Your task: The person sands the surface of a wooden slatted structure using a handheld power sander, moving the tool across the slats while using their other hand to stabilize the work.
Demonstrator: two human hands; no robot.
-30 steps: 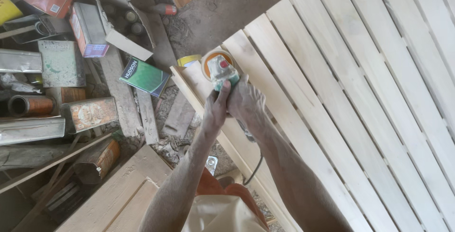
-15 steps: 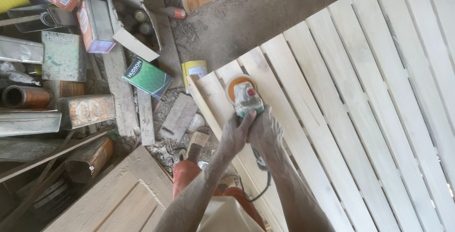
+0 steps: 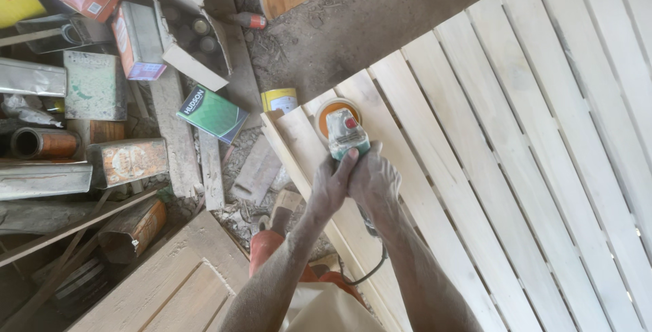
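A dirt floor (image 3: 353,26) strewn with cans and boxes borders a pale slatted wood panel (image 3: 516,142). The left hand (image 3: 331,184) and right hand (image 3: 372,181) are both clamped on a green sander (image 3: 346,134), its orange disc on the panel's near-corner slat.

Dust-coated green power sander (image 3: 346,135), red switch on top, orange round disc lying flat on pale slatted wood panel (image 3: 489,142) near its end edge. Dark cord trails back from its rear.
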